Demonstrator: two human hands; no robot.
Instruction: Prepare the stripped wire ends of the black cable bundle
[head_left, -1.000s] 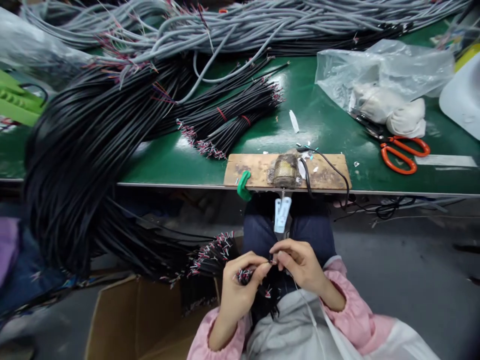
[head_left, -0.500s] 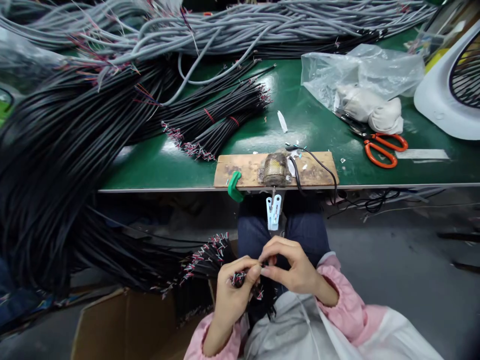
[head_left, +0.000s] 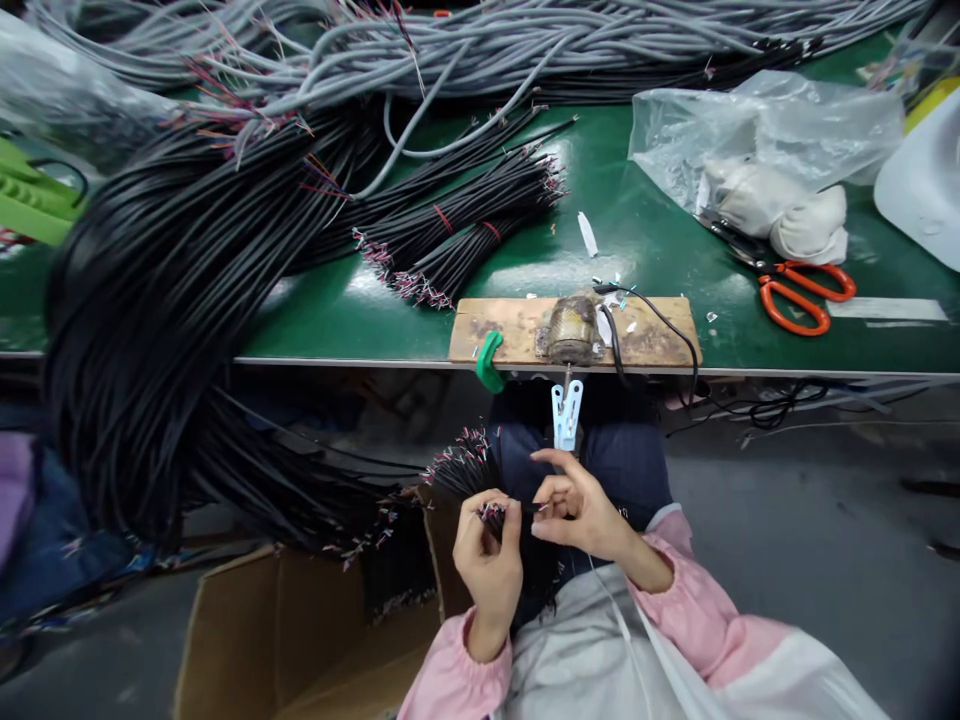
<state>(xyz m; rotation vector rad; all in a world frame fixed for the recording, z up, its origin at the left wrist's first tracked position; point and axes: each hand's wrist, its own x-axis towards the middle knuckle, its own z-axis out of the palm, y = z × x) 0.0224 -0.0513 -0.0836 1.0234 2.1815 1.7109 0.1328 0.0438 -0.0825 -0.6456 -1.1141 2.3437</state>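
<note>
My left hand (head_left: pixel 487 560) is closed round a small bunch of black cables with short red and white wire ends showing between thumb and fingers. From its fingertips one black cable (head_left: pixel 528 507) sticks out to the right. The tip of that cable reaches my right hand (head_left: pixel 581 510), whose index finger is stretched out and thumb held apart; its other fingers are curled. Whether they touch the tip is hard to see. Just left of my left hand a thick bundle of black cables (head_left: pixel 461 468) with bare coloured ends lies over the lap.
A light-blue clip (head_left: pixel 566 412) hangs from a small motor (head_left: pixel 572 330) on a wooden board (head_left: pixel 502 320) at the table edge, beside a green clamp (head_left: pixel 490 362). Orange-handled scissors (head_left: pixel 802 290), tied cable bundles (head_left: pixel 465 225) and grey cables (head_left: pixel 510 55) lie on the table. A cardboard box (head_left: pixel 240 630) stands lower left.
The thumb and index finger of my right hand have parted and moved slightly away from my left fingertips. The whole view has shifted a little, so table things appear further right.
</note>
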